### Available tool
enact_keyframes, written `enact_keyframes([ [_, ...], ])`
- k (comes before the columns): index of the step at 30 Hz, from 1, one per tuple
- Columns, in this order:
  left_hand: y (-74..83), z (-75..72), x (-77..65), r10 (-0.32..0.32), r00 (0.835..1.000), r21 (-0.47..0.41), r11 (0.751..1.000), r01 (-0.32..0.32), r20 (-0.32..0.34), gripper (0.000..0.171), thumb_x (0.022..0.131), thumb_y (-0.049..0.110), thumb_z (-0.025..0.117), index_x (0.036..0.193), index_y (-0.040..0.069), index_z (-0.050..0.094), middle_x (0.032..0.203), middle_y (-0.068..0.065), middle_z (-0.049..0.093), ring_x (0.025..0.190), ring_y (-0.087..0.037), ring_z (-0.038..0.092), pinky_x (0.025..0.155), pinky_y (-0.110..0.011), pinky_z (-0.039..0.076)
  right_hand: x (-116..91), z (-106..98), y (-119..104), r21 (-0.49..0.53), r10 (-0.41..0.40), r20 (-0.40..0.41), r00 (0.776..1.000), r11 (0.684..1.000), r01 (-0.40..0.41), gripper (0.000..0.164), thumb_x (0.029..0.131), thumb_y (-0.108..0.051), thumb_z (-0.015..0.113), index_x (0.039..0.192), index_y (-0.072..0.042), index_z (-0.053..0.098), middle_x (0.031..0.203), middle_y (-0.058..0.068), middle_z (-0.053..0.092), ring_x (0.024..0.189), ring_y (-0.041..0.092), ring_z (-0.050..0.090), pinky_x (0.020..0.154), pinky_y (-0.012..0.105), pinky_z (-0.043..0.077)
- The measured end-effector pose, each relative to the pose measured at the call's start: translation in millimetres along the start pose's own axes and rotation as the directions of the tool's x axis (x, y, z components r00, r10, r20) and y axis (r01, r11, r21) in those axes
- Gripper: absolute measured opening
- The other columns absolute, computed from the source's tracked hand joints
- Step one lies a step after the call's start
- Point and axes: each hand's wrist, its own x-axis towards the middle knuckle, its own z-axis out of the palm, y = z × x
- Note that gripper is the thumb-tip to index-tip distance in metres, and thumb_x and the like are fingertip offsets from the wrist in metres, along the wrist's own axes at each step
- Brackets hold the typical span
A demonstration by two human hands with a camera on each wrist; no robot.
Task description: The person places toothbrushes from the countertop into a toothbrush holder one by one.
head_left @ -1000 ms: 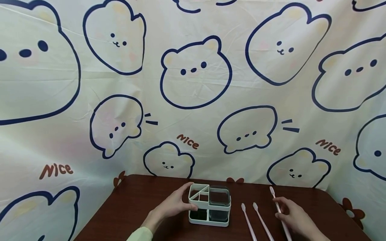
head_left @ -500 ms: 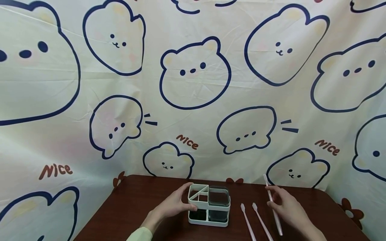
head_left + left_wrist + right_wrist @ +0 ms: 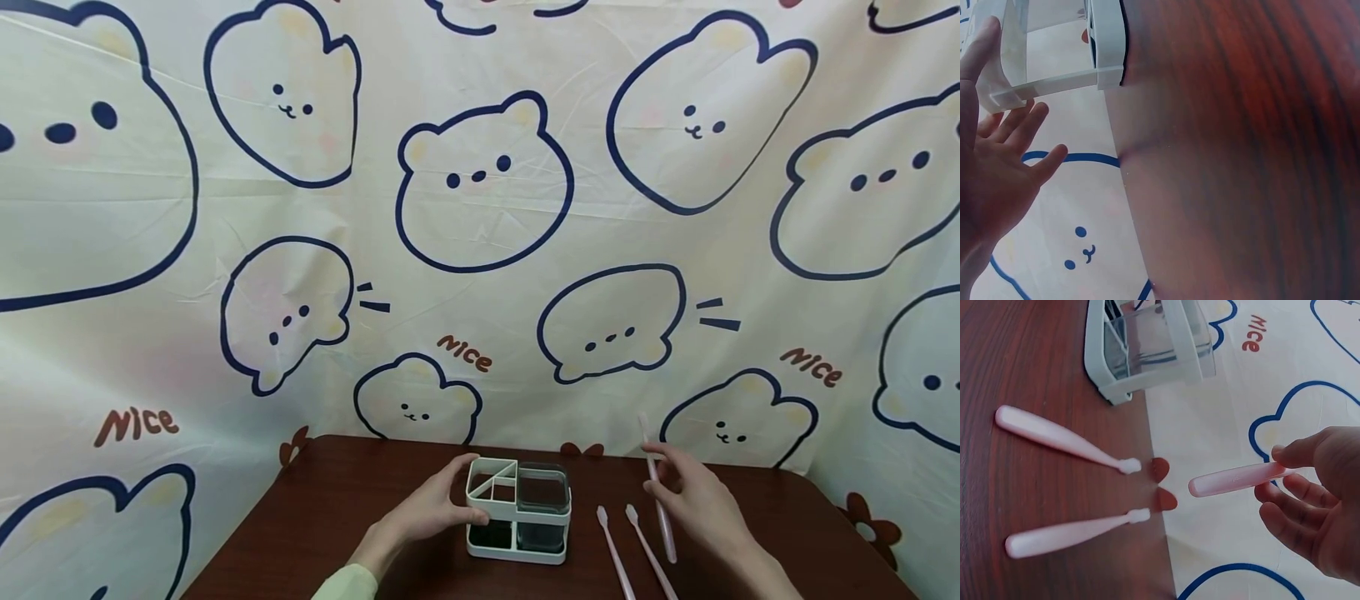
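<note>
A pale toothbrush holder [image 3: 542, 517] with two tiers stands on the table, its upper left side split by bars into small slots. A transparent cup [image 3: 544, 490] sits in its right half. My left hand [image 3: 426, 507] grips the holder's left side, thumb in front; the left wrist view shows the fingers at its frame. To the right, my right hand [image 3: 703, 507] pinches a pink toothbrush [image 3: 1235, 480] between thumb and fingers. That brush is raised off the table, head up and handle end down. Two more pink toothbrushes, one nearer the holder [image 3: 617, 554] and another [image 3: 651, 552], lie side by side.
The dark brown wooden table [image 3: 315, 500] ends against a pale cloth [image 3: 480, 317] printed with blue bear outlines. This cloth hangs behind the table and along both sides. The two lying toothbrushes are between the holder and my right hand.
My right hand has lifted the toothbrush off the table and carried it left, toward the holder. The left hand and the holder have stayed put.
</note>
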Motion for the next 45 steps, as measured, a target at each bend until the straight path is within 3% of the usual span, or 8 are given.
enact_keyframes([
  [14,2.7,-3.1,-0.8,0.010,0.999,0.010,1.000,-0.011,0.043,0.095,0.081,0.043,0.081,0.156,0.017,0.027,0.158,-0.015,0.033,0.143,-0.038,0.034,0.111,-0.067,0.030,6.0,7.7,-41.4,0.075,-0.122,-0.156,0.980,0.988,0.135,0.048,0.087,-0.011,0.075,0.132,-0.017,0.058,0.092,0.002,0.060,0.068,0.006,0.064,0.054,0.022,0.048],
  [18,3.2,-4.3,0.0,0.017,0.998,0.041,0.999,-0.020,0.058,0.094,0.082,0.044,0.079,0.157,0.020,0.027,0.160,-0.015,0.030,0.145,-0.037,0.032,0.111,-0.066,0.030,7.6,11.1,-51.5,0.102,-0.127,-0.177,0.976,0.984,0.147,0.048,0.088,-0.011,0.075,0.132,-0.017,0.057,0.094,0.003,0.061,0.067,0.007,0.065,0.051,0.023,0.047],
  [25,4.1,-5.9,1.2,0.025,0.997,0.033,0.999,-0.027,0.074,0.093,0.082,0.041,0.080,0.156,0.016,0.028,0.159,-0.016,0.031,0.145,-0.037,0.031,0.112,-0.065,0.030,10.2,15.1,-67.3,0.108,-0.142,-0.213,0.967,0.980,0.168,0.049,0.088,-0.014,0.076,0.133,-0.021,0.056,0.097,0.005,0.061,0.065,0.006,0.063,0.050,0.022,0.048],
  [31,3.7,-6.2,1.7,0.016,0.997,0.025,1.000,-0.018,0.081,0.092,0.082,0.041,0.080,0.155,0.018,0.028,0.159,-0.015,0.030,0.146,-0.037,0.030,0.112,-0.065,0.029,14.0,18.9,-78.6,0.125,-0.216,-0.280,0.935,0.958,0.259,0.052,0.085,-0.009,0.078,0.132,-0.018,0.057,0.095,0.003,0.062,0.063,0.004,0.062,0.055,0.019,0.051],
  [38,4.7,-4.0,0.9,-0.011,0.996,0.012,1.000,0.010,0.084,0.093,0.083,0.042,0.079,0.156,0.018,0.027,0.157,-0.017,0.035,0.141,-0.037,0.037,0.110,-0.067,0.031,20.4,27.7,-91.4,0.130,-0.304,-0.371,0.877,0.918,0.373,0.056,0.080,-0.002,0.081,0.130,-0.016,0.059,0.095,0.004,0.063,0.063,0.005,0.063,0.058,0.015,0.053],
  [45,5.1,-4.0,-0.5,-0.015,0.997,0.009,1.000,0.014,0.071,0.092,0.083,0.039,0.080,0.156,0.020,0.027,0.157,-0.018,0.034,0.140,-0.038,0.037,0.109,-0.069,0.031,23.3,33.5,-110.4,0.164,-0.337,-0.414,0.846,0.886,0.434,0.057,0.080,-0.004,0.081,0.131,-0.018,0.059,0.097,0.003,0.065,0.063,0.003,0.063,0.060,0.018,0.055],
])
